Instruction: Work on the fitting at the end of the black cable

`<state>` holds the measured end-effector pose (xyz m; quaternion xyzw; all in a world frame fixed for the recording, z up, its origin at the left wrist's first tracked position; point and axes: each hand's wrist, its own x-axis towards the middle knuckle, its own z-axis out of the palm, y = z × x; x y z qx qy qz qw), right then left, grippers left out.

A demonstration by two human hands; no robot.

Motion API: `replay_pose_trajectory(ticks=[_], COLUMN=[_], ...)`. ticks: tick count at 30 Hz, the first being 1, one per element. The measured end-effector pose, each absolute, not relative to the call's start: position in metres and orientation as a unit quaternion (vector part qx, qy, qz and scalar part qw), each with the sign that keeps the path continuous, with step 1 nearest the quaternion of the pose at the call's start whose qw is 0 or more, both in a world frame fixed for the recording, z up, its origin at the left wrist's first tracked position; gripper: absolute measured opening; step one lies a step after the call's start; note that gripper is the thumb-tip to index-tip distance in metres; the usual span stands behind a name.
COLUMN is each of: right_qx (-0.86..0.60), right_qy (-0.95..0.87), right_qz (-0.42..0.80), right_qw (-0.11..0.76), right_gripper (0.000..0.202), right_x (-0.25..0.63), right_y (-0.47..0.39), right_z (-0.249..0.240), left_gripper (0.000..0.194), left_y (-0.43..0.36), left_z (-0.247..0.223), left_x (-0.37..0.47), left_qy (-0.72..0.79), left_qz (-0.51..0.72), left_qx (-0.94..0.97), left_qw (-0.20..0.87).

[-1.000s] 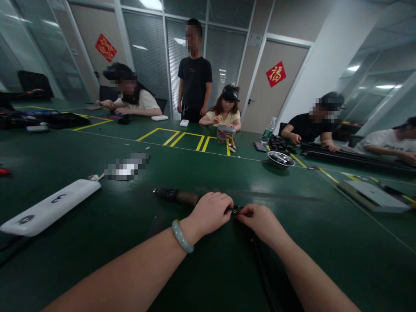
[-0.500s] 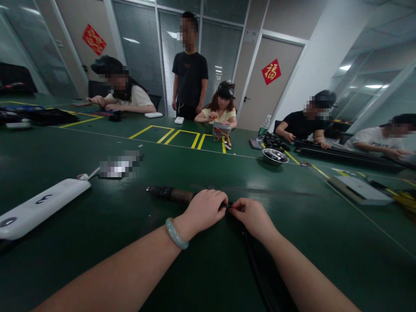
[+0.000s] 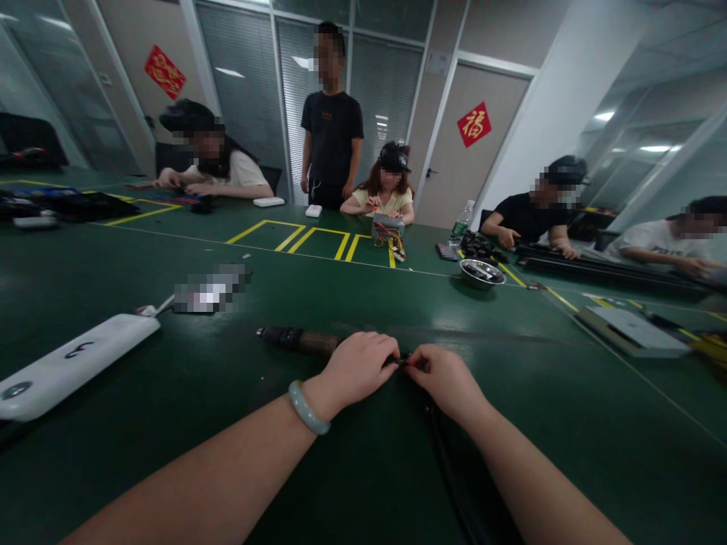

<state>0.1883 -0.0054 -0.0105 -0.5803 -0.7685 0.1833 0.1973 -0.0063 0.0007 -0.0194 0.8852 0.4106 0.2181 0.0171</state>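
Observation:
My left hand (image 3: pixel 363 362) is closed, its fingertips and thumb pinching a small dark piece (image 3: pixel 402 361) whose kind I cannot make out. My right hand (image 3: pixel 443 377) is closed too, pinching the right end of the same piece. Behind the left hand lies a brown and black cylindrical tool (image 3: pixel 312 342), like an electric screwdriver, its metal tip pointing left; the hand hides its right end. A long black strip-like thing (image 3: pixel 448 462) runs from beneath the right hand to the bottom edge.
A white power bank-like unit (image 3: pixel 85 363) marked 3 lies at left, cabled to a blurred phone (image 3: pixel 210 291). Beyond stand a steel bowl (image 3: pixel 482 274) with small dark parts and a bottle (image 3: pixel 463 219). A pale flat box (image 3: pixel 630 331) lies at right. Several people are around the green table (image 3: pixel 318 288).
Both hands stay in nearly the same place; the fingertips shift only very slightly around the small dark piece.

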Motion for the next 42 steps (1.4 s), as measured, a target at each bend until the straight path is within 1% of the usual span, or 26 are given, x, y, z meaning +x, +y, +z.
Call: replay_pose_trajectory(ticks=[14,19,27,33,38,42], right_qx=[-0.57,-0.57,-0.562,-0.56,-0.564,-0.563], right_qy=[-0.774,-0.774,-0.775,-0.773,-0.77,-0.77], right_qz=[0.195,0.194,0.207,0.219,0.221,0.224], right_qw=[0.195,0.196,0.205,0.202,0.201,0.2], right_gripper=[0.006,0.005,0.007,0.006,0.006,0.007], right_x=[0.1908,0.1908,0.192,0.1916,0.1905,0.1895], right_y=[-0.0026,-0.0026,-0.0007,-0.0007,-0.0022,-0.003], right_z=[-0.0157,-0.0157,-0.0191,-0.0189,-0.0151,-0.0131], left_gripper=[0.012,0.016,0.009,0.017,0.01,0.011], left_y=[-0.0026,-0.0025,-0.0015,-0.0022,-0.0018,-0.0029], left_z=[-0.0157,-0.0169,-0.0171,-0.0182,-0.0184,-0.0166], left_x=[-0.0072,-0.0065,-0.0073,-0.0072,-0.0076,-0.0076], left_qy=[0.405,0.414,0.391,0.417,0.403,0.397], left_qz=[0.224,0.224,0.22,0.231,0.235,0.231], left_qx=[0.886,0.882,0.893,0.879,0.884,0.888], left_qw=[0.019,0.016,0.019,0.02,0.029,0.024])
